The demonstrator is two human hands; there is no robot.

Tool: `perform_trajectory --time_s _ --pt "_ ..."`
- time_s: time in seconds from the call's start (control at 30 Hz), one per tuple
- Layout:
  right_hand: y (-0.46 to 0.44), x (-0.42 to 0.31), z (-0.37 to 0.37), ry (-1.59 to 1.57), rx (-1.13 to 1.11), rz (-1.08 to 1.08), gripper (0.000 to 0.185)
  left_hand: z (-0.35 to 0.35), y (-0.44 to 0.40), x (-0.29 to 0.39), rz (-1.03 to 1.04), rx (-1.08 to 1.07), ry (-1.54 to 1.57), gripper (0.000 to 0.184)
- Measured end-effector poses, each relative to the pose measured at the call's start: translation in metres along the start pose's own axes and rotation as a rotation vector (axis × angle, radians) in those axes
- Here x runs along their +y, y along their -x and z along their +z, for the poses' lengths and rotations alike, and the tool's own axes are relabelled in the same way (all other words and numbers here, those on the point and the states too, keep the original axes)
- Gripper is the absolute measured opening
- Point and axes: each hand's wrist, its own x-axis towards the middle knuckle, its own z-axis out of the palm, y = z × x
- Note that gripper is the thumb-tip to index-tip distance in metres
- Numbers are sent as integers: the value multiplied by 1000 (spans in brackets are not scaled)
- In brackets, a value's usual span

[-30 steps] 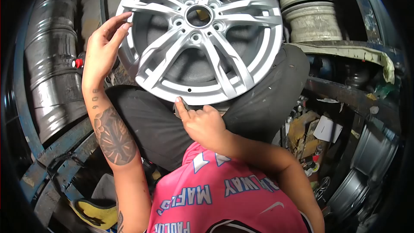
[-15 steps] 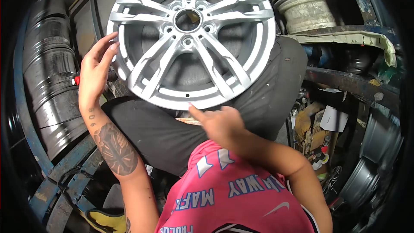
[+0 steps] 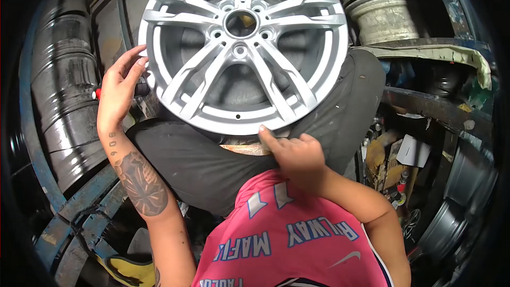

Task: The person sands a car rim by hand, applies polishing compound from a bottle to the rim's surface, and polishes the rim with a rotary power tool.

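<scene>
A silver alloy wheel rim with paired spokes lies face up across my lap, its far edge cut off at the top. My left hand is at the rim's left edge, thumb and fingers apart, fingertips against or just beside the outer lip. At the near edge, my right hand has its index finger stretched to the lip, right of the small valve hole, while the other fingers curl in. Nothing held shows in either hand; the right thumb is hidden.
Dark wheel barrels are stacked on the left beside a blue metal frame. Pale wheel barrels stand at upper right. A cardboard box and more wheels are at right. A yellow-and-black item lies lower left.
My right index finger has moved rightward along the near lip. The wheel appears slightly farther right in view, with the background shifting a little too. My left hand stays at the left edge.
</scene>
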Motion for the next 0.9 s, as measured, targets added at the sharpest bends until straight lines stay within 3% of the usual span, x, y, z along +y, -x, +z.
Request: perform_trajectory --time_s 0.23,0.43,0.53,0.67,0.9 --pt "-52 -51 30 -2 75 -47 62 11 -6 5 -19 -63 -29 45" --pt "3 1 9 -69 -6 56 62 -2 4 -8 -23 -34 -14 44" --pt "4 -8 15 -181 -30 135 65 -2 -1 -8 -17 -39 3 44" --pt "-42 -40 29 -154 1 -21 67 22 -3 9 45 -80 1 45" --pt "17 17 13 -254 36 170 64 -2 -1 -17 -36 -47 -29 45"
